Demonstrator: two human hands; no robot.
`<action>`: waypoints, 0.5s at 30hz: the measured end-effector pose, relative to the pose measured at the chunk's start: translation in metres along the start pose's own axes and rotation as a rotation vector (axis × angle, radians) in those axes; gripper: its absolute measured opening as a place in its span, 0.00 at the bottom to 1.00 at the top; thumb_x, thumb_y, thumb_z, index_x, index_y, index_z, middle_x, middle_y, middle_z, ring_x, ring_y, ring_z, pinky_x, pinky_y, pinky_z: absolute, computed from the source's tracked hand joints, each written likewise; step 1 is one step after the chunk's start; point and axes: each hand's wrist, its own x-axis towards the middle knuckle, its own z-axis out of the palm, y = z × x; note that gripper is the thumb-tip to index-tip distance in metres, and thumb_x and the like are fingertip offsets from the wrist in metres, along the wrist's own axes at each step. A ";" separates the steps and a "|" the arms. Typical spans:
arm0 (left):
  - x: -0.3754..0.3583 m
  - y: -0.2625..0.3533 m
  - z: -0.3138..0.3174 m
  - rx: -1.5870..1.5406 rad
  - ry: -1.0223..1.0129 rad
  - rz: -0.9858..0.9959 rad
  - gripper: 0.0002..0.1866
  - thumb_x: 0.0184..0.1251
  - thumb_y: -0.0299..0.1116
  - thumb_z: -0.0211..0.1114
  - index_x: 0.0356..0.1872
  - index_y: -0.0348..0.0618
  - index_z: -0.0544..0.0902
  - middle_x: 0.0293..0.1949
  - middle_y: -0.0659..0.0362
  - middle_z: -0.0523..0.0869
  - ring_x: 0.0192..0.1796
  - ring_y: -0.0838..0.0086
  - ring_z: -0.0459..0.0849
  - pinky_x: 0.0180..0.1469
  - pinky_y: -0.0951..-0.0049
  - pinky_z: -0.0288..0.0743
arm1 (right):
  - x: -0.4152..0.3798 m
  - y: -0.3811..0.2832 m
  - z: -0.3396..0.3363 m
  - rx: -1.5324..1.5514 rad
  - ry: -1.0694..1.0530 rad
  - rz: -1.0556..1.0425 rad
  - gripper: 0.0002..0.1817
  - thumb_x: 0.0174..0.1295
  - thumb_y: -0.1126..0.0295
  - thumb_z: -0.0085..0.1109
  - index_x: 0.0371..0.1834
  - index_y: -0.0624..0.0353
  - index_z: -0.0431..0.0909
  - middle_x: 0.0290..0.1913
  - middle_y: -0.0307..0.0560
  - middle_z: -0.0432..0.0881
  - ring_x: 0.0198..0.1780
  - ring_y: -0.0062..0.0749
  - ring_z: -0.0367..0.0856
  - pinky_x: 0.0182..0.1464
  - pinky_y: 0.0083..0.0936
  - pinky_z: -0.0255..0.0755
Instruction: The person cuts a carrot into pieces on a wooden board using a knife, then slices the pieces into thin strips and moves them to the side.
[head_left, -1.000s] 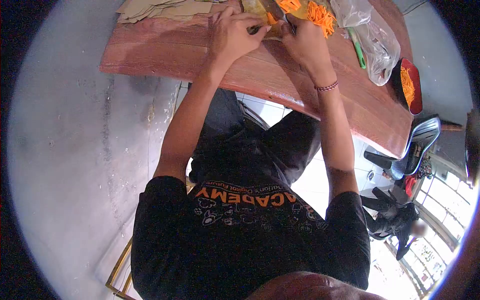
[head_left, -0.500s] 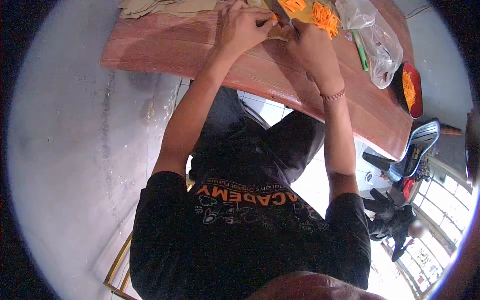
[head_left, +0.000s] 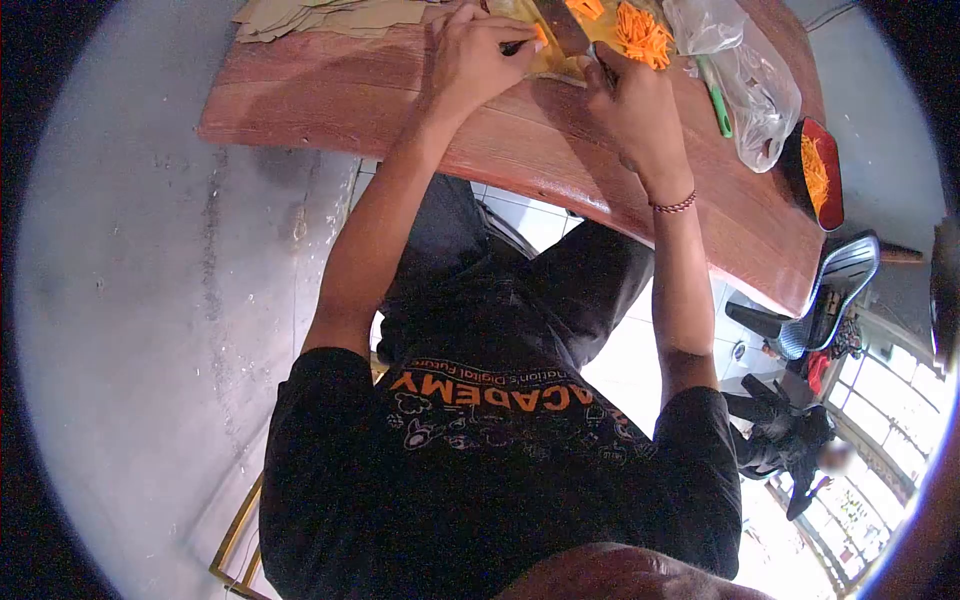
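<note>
At the top of the view my right hand (head_left: 635, 105) is closed round the handle of a knife, whose dark broad blade (head_left: 565, 28) points up and left over a yellowish cutting board (head_left: 553, 66). My left hand (head_left: 482, 58) presses its fingers on a small orange piece of carrot (head_left: 540, 36) at the board, left of the blade. A pile of thin orange carrot strips (head_left: 643, 36) lies just beyond my right hand, with a smaller orange heap (head_left: 584, 8) beside it at the top edge.
On the reddish wooden table (head_left: 330, 90) are brown cardboard pieces (head_left: 330, 15), a clear plastic bag (head_left: 755, 90) and a green-handled tool (head_left: 720, 110). A red-and-black tray (head_left: 833, 205) holds orange strips. Behind are a chair (head_left: 850, 265) and another person (head_left: 785, 435).
My right hand has moved slightly right and away from my left hand, with the knife. More of the blade and board now shows between them. My left hand has shifted slightly left.
</note>
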 end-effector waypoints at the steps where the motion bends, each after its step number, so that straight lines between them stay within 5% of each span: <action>1: -0.001 -0.001 0.001 -0.016 -0.011 -0.026 0.10 0.57 0.45 0.75 0.38 0.57 0.93 0.38 0.68 0.92 0.42 0.68 0.83 0.51 0.67 0.78 | -0.001 0.001 0.003 -0.014 0.006 -0.025 0.13 0.63 0.63 0.60 0.38 0.63 0.82 0.30 0.69 0.81 0.38 0.66 0.83 0.40 0.53 0.77; 8: -0.003 0.001 0.000 0.048 0.030 0.050 0.08 0.58 0.44 0.74 0.36 0.59 0.93 0.38 0.71 0.92 0.43 0.70 0.83 0.59 0.60 0.68 | -0.004 0.000 0.013 -0.049 0.009 -0.015 0.13 0.64 0.63 0.59 0.37 0.64 0.82 0.29 0.68 0.81 0.36 0.67 0.82 0.38 0.53 0.78; 15: -0.002 0.000 -0.001 0.127 0.000 0.050 0.08 0.58 0.46 0.73 0.36 0.61 0.93 0.38 0.71 0.92 0.42 0.71 0.83 0.58 0.62 0.69 | -0.009 -0.007 0.015 -0.047 0.038 0.004 0.12 0.66 0.63 0.58 0.37 0.63 0.81 0.27 0.69 0.81 0.35 0.67 0.82 0.37 0.55 0.77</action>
